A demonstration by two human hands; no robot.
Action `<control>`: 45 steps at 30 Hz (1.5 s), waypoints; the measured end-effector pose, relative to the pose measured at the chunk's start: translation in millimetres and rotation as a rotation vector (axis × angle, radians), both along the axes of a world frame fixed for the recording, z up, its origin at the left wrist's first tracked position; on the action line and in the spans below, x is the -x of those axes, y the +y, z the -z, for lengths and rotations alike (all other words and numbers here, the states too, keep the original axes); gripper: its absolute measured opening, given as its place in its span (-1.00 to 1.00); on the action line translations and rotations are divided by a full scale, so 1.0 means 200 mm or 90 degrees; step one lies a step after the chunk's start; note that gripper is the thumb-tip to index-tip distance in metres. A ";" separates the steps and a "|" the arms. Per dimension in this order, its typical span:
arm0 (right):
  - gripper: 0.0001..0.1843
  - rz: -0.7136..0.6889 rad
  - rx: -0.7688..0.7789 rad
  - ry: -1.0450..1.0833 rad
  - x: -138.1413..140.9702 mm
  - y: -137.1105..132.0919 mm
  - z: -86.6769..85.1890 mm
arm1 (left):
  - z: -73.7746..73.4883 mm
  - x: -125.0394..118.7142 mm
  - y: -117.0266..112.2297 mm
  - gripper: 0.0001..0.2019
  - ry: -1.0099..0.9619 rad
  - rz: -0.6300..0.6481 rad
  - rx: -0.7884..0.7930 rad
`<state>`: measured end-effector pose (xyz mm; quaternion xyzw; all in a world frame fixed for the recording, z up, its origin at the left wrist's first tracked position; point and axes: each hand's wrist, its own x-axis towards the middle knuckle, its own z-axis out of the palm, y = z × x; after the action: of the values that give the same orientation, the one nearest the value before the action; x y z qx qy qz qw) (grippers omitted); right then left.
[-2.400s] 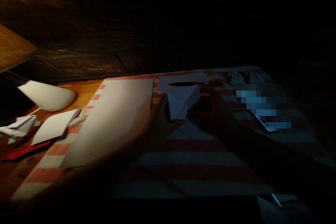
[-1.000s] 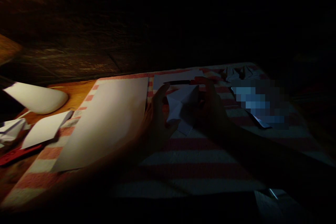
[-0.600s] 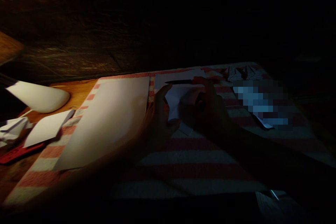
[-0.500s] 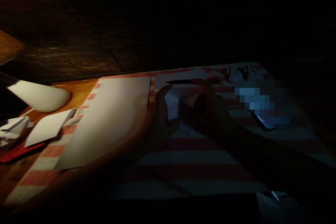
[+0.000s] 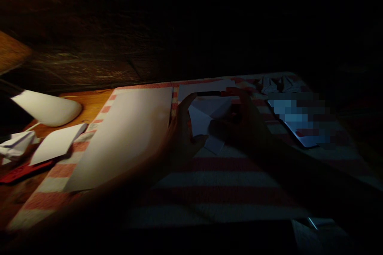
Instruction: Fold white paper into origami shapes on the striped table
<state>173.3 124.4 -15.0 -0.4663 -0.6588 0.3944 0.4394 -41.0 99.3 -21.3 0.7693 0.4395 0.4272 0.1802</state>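
A folded piece of white paper (image 5: pixel 201 118) with visible creases stands between my hands over the striped towel. My left hand (image 5: pixel 183 127) holds its left side, thumb low in front and fingers at the upper edge. At the right side, my right hand (image 5: pixel 247 121) grips the paper with bent fingers; deep shadow hides part of that grip. A thin dark shape (image 5: pixel 208 93) spans the paper's top edge between the two index fingers; its kind is unclear. Behind it lies another white sheet (image 5: pixel 209 85).
Left of my hands lies a large white sheet (image 5: pixel 131 123) on the red-and-white striped towel (image 5: pixel 224 187). Farther left are a lamp (image 5: pixel 49 107), a curved paper (image 5: pixel 58 145), crumpled paper (image 5: pixel 18 143) and a red object (image 5: pixel 25 172). Folded papers (image 5: pixel 277 83) and a lit, pixelated device (image 5: pixel 293 123) sit right.
The right hand's lower fingers have shifted, and the paper's right part now looks flatter and more exposed. My left hand stays nearly in place.
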 end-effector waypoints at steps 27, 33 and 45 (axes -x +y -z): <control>-0.69 -0.239 -0.044 0.190 0.03 -0.16 -0.19 | -0.08 -0.08 -0.08 -0.79 -0.508 -0.096 0.268; -0.64 -0.003 0.014 0.187 0.00 -0.05 -0.17 | -0.09 -0.06 -0.05 -0.57 -0.589 -0.048 0.387; -0.81 -0.063 0.161 0.264 0.08 -0.14 -0.15 | -0.11 -0.09 -0.06 -0.71 -0.489 -0.063 0.368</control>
<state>157.2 96.6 15.5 -0.3934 -0.5222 0.5820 0.4835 -22.9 87.7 0.7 0.4525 0.4781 0.5488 0.5151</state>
